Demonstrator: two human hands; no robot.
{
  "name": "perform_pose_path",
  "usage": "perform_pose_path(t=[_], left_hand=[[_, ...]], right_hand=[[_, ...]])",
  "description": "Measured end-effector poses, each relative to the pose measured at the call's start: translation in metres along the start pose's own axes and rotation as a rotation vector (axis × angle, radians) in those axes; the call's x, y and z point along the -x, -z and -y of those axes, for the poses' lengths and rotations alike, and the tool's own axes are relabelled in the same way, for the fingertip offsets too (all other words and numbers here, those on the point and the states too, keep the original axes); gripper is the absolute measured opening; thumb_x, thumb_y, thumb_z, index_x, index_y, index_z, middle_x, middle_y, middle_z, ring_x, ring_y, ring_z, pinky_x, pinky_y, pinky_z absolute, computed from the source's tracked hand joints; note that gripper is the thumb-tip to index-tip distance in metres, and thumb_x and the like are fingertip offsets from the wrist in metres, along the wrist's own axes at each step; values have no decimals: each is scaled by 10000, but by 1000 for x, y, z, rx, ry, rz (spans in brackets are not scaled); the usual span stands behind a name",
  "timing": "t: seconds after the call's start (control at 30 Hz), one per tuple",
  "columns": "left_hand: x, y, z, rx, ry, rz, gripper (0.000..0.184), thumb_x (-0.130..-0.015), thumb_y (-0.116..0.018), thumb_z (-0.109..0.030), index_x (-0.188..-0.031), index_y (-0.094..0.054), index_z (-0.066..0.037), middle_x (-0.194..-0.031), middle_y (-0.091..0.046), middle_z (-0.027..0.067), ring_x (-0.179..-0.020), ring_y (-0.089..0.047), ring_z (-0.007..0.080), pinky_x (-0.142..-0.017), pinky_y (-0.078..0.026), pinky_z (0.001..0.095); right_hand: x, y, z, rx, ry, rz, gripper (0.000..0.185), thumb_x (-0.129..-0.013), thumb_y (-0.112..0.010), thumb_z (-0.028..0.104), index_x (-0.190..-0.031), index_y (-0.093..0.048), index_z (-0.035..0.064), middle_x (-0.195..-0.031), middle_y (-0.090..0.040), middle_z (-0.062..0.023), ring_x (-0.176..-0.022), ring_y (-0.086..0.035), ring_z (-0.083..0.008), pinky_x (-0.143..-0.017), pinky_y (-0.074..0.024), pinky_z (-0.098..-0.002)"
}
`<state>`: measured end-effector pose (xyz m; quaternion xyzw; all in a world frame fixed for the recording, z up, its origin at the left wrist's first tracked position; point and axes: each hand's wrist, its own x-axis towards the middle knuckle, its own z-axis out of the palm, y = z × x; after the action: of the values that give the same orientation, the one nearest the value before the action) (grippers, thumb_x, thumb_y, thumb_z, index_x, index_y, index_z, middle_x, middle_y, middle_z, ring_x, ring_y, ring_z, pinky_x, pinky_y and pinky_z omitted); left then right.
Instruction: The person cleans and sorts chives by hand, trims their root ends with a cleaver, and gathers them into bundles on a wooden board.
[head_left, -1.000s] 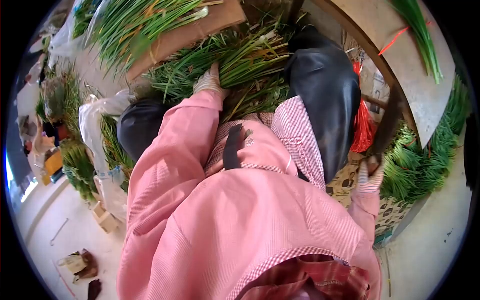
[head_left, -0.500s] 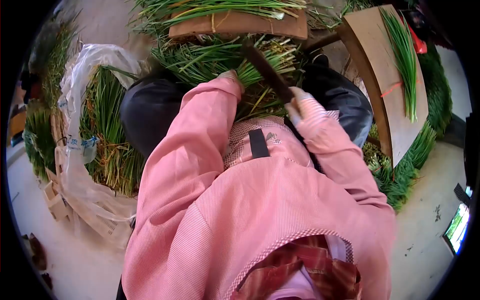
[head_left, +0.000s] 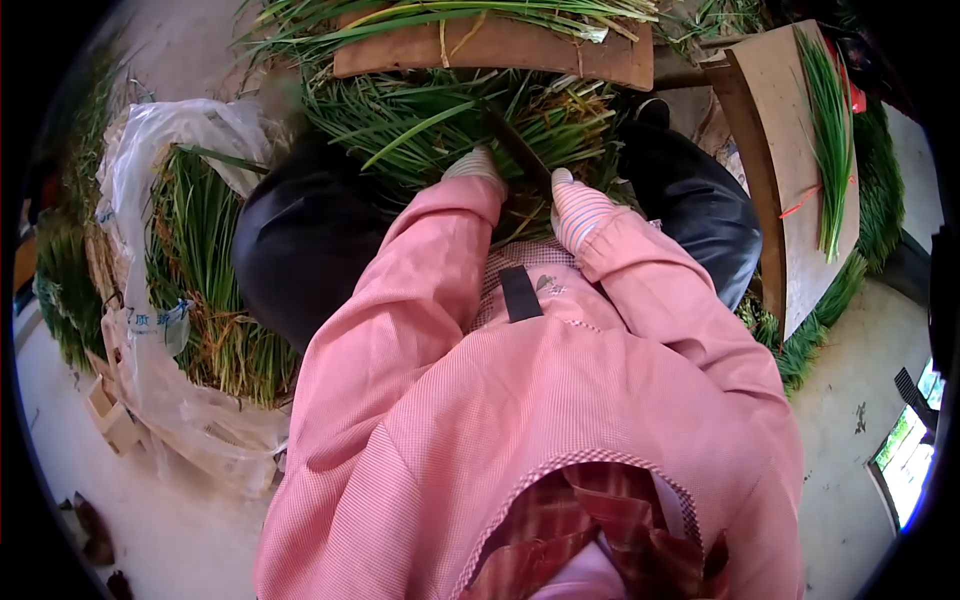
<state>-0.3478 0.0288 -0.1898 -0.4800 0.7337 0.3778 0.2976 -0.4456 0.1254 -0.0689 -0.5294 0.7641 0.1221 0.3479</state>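
Observation:
My left hand (head_left: 476, 167), in a striped glove, presses into a bunch of long green stalks (head_left: 420, 125) between my knees. Its fingers are partly hidden, but they look closed round the stalks. My right hand (head_left: 578, 208), also in a striped glove, is wrapped round the near end of a long dark knife (head_left: 520, 145). The blade slants away to the upper left over the stalks, just right of my left hand. Paler, yellowish stalk ends (head_left: 572, 108) lie to the right of the blade.
Ahead stands a wooden bench (head_left: 500, 55) with more stalks on it. At the right, a tied green bundle (head_left: 828, 150) lies on a wooden board (head_left: 775, 110). A clear plastic bag (head_left: 135, 240) surrounds stacked stalks (head_left: 205, 230) at my left. More bundles (head_left: 875, 190) lie beyond the board.
My right hand and the knife have moved left and slightly up, closer to my left hand. My left hand has shifted slightly right. The whole view has tilted a little.

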Motion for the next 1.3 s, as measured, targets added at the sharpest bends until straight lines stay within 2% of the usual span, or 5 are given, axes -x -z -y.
perform_pose_path(t=[0.83,0.9,1.0,1.1,1.3], left_hand=[[20,6,42,2,103,44,393,-616,-597,-194,-981,-540,-60,-940,-584,185,-926,-550,310,-798,-437,342],[16,27,45,-14,9,-83,396,-605,-603,-178,-983,-542,-77,-913,-587,173,-890,-554,319,-780,-441,356],[17,70,30,-164,-200,-237,445,-615,-594,-134,-1052,-510,-119,-973,-578,160,-901,-555,315,-746,-460,362],[23,94,13,-448,-305,-385,499,-633,-590,-127,-1114,-456,-137,-1043,-555,134,-926,-545,301,-761,-444,381],[23,54,33,-232,-179,-310,838,-533,-677,-189,-1280,-298,-164,-1194,-429,168,-1071,-447,322,-893,-371,367]], right_hand=[[-123,-72,20,-156,115,236,274,-846,-353,106,-1092,-401,-5,-1095,-494,-235,-1023,-486,-288,-873,-385,-346],[-142,-88,-1,-1394,-184,157,287,-868,-407,176,-1087,-447,-5,-1026,-538,-163,-975,-475,-226,-846,-392,-297],[-152,-57,-10,-1781,-580,264,380,-830,-496,239,-1120,-443,0,-977,-558,-150,-919,-495,-247,-796,-407,-293],[-105,-25,-21,-362,396,-184,404,-769,-547,191,-1114,-441,10,-934,-562,-202,-845,-526,-341,-764,-429,-326],[-24,34,-49,-530,251,-73,291,-715,-574,139,-978,-477,59,-658,-523,-110,-599,-526,-217,-555,-414,-324]])
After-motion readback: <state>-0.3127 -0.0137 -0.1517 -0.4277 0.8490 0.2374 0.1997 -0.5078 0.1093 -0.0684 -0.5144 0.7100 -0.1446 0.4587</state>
